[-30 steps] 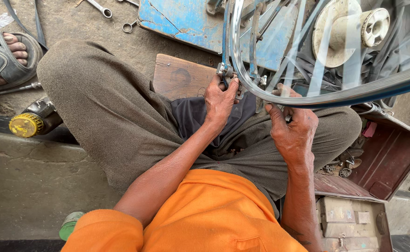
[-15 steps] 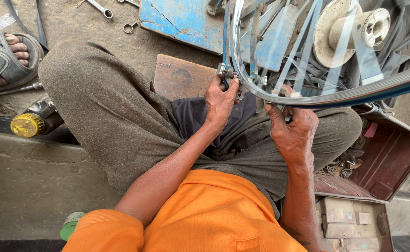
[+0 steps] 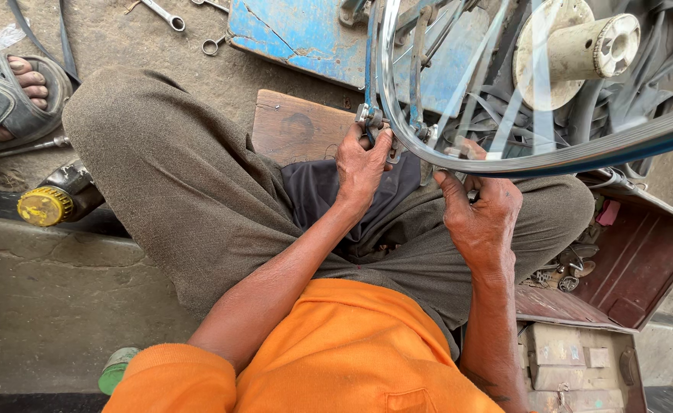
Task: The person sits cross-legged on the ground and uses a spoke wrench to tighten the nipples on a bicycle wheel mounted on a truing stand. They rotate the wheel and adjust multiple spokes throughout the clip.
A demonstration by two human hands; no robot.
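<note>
Wheel truing in hand: the wheel rim (image 3: 505,162), held across the lap, is steadied by the right hand (image 3: 483,222), fingers closed under it, while the left hand (image 3: 361,164) pinches a small tool (image 3: 370,117); fine turning seems needed next.

A dusty ground (image 3: 198,76) carries everything. Directly ahead of the hands, a flat wooden board (image 3: 298,126) is laid on it, with a chipped blue panel (image 3: 298,30) beyond. Further ahead and to the left, spanners (image 3: 164,14) are scattered. Well left of the left hand (image 3: 361,164), a yellow-capped can (image 3: 49,203) is lying. Right of the right hand (image 3: 482,214), an open dark-red box (image 3: 635,260) is set.
</note>
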